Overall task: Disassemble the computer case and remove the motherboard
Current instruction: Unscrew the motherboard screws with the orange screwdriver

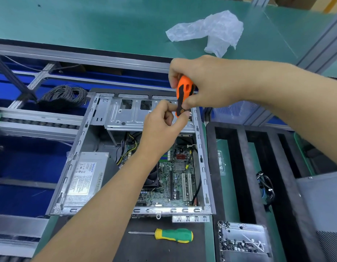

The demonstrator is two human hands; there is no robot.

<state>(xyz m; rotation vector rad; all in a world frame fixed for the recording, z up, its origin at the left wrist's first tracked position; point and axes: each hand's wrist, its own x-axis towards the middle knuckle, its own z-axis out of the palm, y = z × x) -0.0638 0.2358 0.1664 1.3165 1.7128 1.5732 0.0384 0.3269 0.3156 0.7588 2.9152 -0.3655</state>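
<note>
Both hands up over open computer case (200,159), right hand (205,83) wrapped round orange screwdriver (183,95), left hand (163,121) pinching at its tip, motherboard (175,178) seated below; slip risks dropped screw shorting board.

Both hands meet over the upper right of the open computer case (111,148): the right hand (207,86) grips an orange screwdriver (183,95), the left hand (163,121) pinches at its lower end, and the left forearm crosses the motherboard (175,178) diagonally. The power supply (84,174) fills the case's lower left. Below the case, a green-and-yellow screwdriver (173,235) lies on the mat. At lower right, a tray of screws (243,239) sits. The green bench (88,21) at top is open apart from a crumpled plastic bag (211,29).
</note>
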